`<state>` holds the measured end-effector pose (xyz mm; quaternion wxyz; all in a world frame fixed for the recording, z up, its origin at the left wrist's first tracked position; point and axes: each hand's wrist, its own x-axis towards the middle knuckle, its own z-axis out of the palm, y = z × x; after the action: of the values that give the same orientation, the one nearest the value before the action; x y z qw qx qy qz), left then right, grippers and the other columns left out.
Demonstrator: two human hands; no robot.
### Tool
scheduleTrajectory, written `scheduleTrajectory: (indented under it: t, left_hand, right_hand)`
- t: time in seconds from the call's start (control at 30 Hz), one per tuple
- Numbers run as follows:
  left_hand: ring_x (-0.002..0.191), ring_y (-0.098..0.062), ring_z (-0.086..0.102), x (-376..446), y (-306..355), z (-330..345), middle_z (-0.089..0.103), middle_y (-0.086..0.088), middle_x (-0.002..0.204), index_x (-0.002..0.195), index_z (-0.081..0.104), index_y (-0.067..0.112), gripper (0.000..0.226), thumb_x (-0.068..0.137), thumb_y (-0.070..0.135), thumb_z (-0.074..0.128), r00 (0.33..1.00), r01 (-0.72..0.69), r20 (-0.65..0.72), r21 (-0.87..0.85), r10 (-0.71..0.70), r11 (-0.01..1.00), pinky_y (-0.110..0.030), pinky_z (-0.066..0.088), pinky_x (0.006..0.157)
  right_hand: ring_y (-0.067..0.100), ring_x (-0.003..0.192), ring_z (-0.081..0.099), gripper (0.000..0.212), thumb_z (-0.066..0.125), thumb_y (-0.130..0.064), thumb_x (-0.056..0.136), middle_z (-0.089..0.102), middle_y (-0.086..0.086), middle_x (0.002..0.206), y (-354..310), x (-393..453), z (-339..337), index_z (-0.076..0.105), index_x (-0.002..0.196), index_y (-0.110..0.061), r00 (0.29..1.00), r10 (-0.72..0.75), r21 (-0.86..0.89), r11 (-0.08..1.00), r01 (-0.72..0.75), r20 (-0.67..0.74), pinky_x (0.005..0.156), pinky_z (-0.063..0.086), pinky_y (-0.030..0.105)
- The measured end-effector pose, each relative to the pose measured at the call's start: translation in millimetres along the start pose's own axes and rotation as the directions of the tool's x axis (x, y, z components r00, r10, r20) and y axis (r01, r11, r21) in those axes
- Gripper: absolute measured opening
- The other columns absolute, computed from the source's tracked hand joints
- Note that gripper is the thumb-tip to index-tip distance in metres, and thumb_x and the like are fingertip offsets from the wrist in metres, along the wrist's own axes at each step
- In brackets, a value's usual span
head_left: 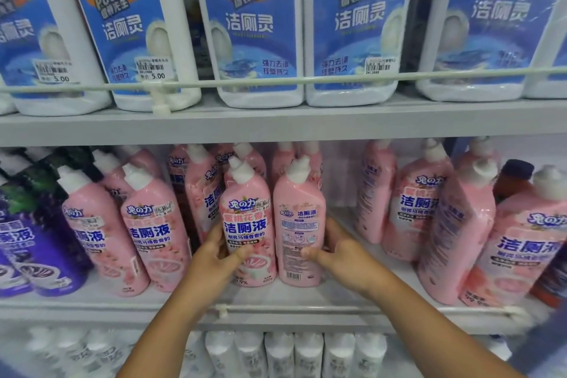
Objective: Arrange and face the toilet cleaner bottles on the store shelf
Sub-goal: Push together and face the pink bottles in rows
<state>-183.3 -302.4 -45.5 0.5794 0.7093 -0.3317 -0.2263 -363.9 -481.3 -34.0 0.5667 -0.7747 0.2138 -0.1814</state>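
Currently, two pink toilet cleaner bottles are being handled at the front centre of the middle shelf [276, 301]. The left hand [211, 261] is wrapped around the lower body of the front-facing pink bottle [247, 224], fingers closed on it, thumb laid across the label. The right hand [343, 255] is clamped on the back-facing pink bottle [299, 224], thumb on its printed back panel and fingers curled behind its right side. Both bottles stand upright, touching one another.

Progress is judged partial. Two pink bottles at left [122, 233] are faced forward but lean to the left. The bottle under the right hand shows its barcode side and is still to be turned. To the right, past a bare gap of shelf, a group of pink bottles at right [429, 209] stands unevenly: some are turned sideways, some tilted, and a dark-capped brown bottle [512, 178] is mixed in among them (possibly misplaced). Purple bottles [36, 239] at far left lean as well.

The upper shelf of blue-labelled Mr. Puton jugs [254, 24] sits behind a guard rail [276, 81], mostly faced, with gaps between some jugs. White bottles on the lowest shelf [306, 353] are blurred; their facing cannot be told.
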Motion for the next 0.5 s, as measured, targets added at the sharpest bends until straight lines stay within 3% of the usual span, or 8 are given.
scheduleTrajectory:
  t: [0.1,0.17,0.2,0.3,0.4,0.5]
  left_hand:
    - [0.119,-0.003,0.062,0,-2,0,0.067,0.021,0.126,0.138,0.047,0.046,0.06,0.088,0.024,0.073,1.0,-0.005,-0.002,-0.001,0.005,1.0,-0.041,0.049,0.104]
    - [0.116,0.0,0.063,0,-3,1,0.068,0.023,0.123,0.134,0.049,0.049,0.057,0.089,0.023,0.072,1.0,-0.006,0.006,-0.002,0.006,1.0,-0.039,0.05,0.103]
    - [0.116,0.001,0.063,0,-3,2,0.068,0.024,0.123,0.132,0.049,0.051,0.056,0.089,0.023,0.072,1.0,-0.007,0.017,0.001,0.007,1.0,-0.039,0.05,0.103]
    - [0.116,0.0,0.063,2,-1,5,0.068,0.023,0.124,0.126,0.049,0.057,0.055,0.089,0.023,0.072,0.998,-0.01,0.062,0.002,0.01,1.0,-0.037,0.05,0.102]
    - [0.115,0.002,0.064,2,0,8,0.068,0.024,0.122,0.119,0.049,0.064,0.055,0.089,0.025,0.073,0.996,-0.004,0.092,0.02,0.003,1.0,-0.034,0.048,0.103]
    - [0.113,0.003,0.064,3,-1,10,0.069,0.025,0.12,0.117,0.05,0.065,0.055,0.088,0.024,0.073,0.997,0.001,0.075,0.019,-0.003,1.0,-0.033,0.048,0.102]
  right_hand:
    - [0.001,0.091,0.069,0.05,0.084,-0.024,0.076,0.07,-0.011,0.108,-2,-6,9,0.047,0.107,-0.036,0.969,-0.037,-0.135,0.991,0.003,-0.245,0.083,0.058,0.025]
    - [0.017,0.091,0.066,0.061,0.089,-0.037,0.064,0.066,0.0,0.103,1,-6,18,0.043,0.104,-0.028,0.887,-0.124,-0.304,0.953,-0.02,-0.445,0.078,0.056,0.036]
    - [0.021,0.094,0.064,0.069,0.09,-0.044,0.06,0.063,0.002,0.104,3,-6,21,0.04,0.104,-0.026,0.865,-0.143,-0.34,0.94,-0.033,-0.48,0.08,0.055,0.039]
    - [0.013,0.112,0.057,0.088,0.088,-0.054,0.056,0.053,-0.003,0.126,11,-7,17,0.034,0.121,-0.032,0.929,-0.089,-0.298,0.954,-0.024,-0.358,0.096,0.052,0.033]
    - [0.004,0.128,0.055,0.098,0.083,-0.023,0.071,0.05,-0.013,0.144,16,-8,-3,0.023,0.147,-0.043,1.0,-0.002,0.078,0.997,0.001,0.013,0.105,0.048,0.025]
    - [0.008,0.123,0.061,0.087,0.071,-0.011,0.074,0.065,-0.008,0.134,18,-6,-21,0.034,0.151,-0.027,0.993,0.034,0.195,0.979,-0.055,0.113,0.098,0.053,0.028]
